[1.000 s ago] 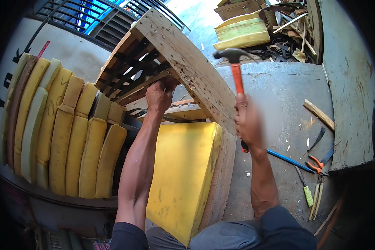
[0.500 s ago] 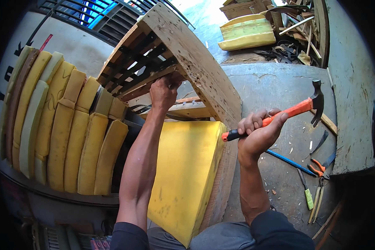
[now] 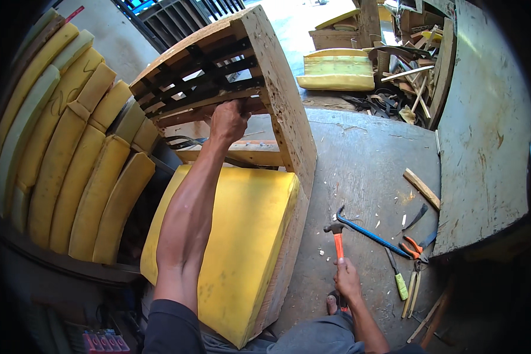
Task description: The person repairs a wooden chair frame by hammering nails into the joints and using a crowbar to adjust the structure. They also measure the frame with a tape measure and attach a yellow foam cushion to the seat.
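Observation:
With fingers closed, my left hand (image 3: 229, 122) grips a lower wooden rail of the tilted wooden seat frame (image 3: 280, 88); its fingertips are partly hidden behind the rail. Black webbing straps (image 3: 203, 74) cross the frame's opening. Under my left forearm lies a thick yellow foam cushion (image 3: 242, 224), set on a wooden base. To the right, low and close to my knee, my right hand (image 3: 348, 279) is wrapped round the orange handle of a claw hammer (image 3: 338, 241). The hammer's head points away from me, above the floor.
A blue pry bar (image 3: 371, 231), orange-handled pliers (image 3: 416, 248), a green-handled tool (image 3: 400, 286) and a wood block (image 3: 422, 189) lie on the floor at right. Yellow foam pieces (image 3: 71, 171) stand in a row at left. A scrap heap (image 3: 407, 71) fills the far right, beside a pale panel (image 3: 484, 135).
My right hand has lowered the hammer from beside the frame down toward my knee. The view has shifted, while my left hand stays on the frame's rail.

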Demonstrator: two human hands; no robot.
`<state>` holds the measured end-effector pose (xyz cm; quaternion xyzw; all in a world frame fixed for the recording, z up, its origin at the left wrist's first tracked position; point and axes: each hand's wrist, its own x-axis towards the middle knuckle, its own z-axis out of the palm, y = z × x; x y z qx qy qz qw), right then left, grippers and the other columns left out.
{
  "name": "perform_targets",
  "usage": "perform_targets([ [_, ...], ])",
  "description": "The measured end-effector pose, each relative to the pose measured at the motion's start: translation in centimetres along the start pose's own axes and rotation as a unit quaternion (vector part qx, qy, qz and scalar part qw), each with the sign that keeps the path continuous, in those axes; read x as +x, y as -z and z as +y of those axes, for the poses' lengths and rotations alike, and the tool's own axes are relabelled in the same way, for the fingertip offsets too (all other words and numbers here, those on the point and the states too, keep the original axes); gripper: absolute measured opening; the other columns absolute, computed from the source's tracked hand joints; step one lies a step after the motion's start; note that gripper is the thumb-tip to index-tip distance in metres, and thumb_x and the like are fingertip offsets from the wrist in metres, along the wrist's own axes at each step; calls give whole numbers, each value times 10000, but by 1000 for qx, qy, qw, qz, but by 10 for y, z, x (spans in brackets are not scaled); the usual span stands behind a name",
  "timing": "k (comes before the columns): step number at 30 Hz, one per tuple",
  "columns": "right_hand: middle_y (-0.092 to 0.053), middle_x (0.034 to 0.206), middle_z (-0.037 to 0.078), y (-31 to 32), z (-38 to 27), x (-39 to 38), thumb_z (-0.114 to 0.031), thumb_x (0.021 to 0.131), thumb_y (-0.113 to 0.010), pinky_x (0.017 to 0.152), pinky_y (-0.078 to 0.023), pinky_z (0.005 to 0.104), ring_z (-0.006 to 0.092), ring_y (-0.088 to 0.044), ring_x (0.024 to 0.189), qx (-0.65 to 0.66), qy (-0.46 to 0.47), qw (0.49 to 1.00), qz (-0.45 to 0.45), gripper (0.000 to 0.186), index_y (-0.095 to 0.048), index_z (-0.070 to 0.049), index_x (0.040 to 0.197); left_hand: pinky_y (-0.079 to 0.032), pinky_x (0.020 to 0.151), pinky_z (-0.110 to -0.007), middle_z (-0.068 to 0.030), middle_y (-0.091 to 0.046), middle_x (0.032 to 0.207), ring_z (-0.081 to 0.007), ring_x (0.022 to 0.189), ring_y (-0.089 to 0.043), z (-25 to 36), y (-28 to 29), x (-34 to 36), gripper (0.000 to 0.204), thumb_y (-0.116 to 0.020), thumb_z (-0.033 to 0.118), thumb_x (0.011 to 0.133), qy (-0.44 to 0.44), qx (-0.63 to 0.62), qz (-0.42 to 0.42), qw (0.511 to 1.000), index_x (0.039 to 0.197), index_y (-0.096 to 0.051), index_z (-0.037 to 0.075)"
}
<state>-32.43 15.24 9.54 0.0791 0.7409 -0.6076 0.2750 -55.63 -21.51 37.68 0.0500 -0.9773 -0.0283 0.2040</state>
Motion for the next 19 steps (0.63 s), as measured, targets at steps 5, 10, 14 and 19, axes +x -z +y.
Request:
perform_targets([
  [5, -599, 687, 153, 27, -54, -30, -356, 1030, -481, 629, -480, 421, 260, -637, 662, -136, 61, 989, 11, 366, -617, -18, 1069, -497, 906, -485, -255, -670, 1101, -440, 1042, -626, -5, 17, -8, 414, -686, 129, 836, -22, -9, -35, 999, 1239, -630, 51],
  [10, -680, 879, 162, 59, -202, -11, -280, 1001, -549, 645, -502, 483, 396, -658, 740, -413, 427, 799, 97, 315, -607, -108, 1259, -465, 1007, -455, -212, -625, 1258, -399, 1165, -588, -15, 12, -51, 436, -626, 15, 839, -179, -103, 140, 968, 1274, -600, 41],
  [14, -628, 728, 79, 28, -352, -35, -256, 1014, -533, 441, -457, 377, 217, -590, 521, -658, 480, 572, 99, 370, -552, -349, 1372, -428, 1081, -425, -179, -619, 1310, -354, 1234, -566, -59, -33, -146, 471, -594, 2, 850, -13, -200, 156, 967, 1321, -575, 20],
  [19, -499, 612, -9, -67, -451, -47, -300, 1042, -485, 343, -347, 247, 63, -391, 404, -762, 555, 303, 140, 364, -556, -369, 1392, -442, 1018, -433, -148, -704, 1115, -306, 1128, -621, -97, -96, -200, 245, -592, 92, 875, 121, -197, 168, 958, 1086, -700, 33],
])
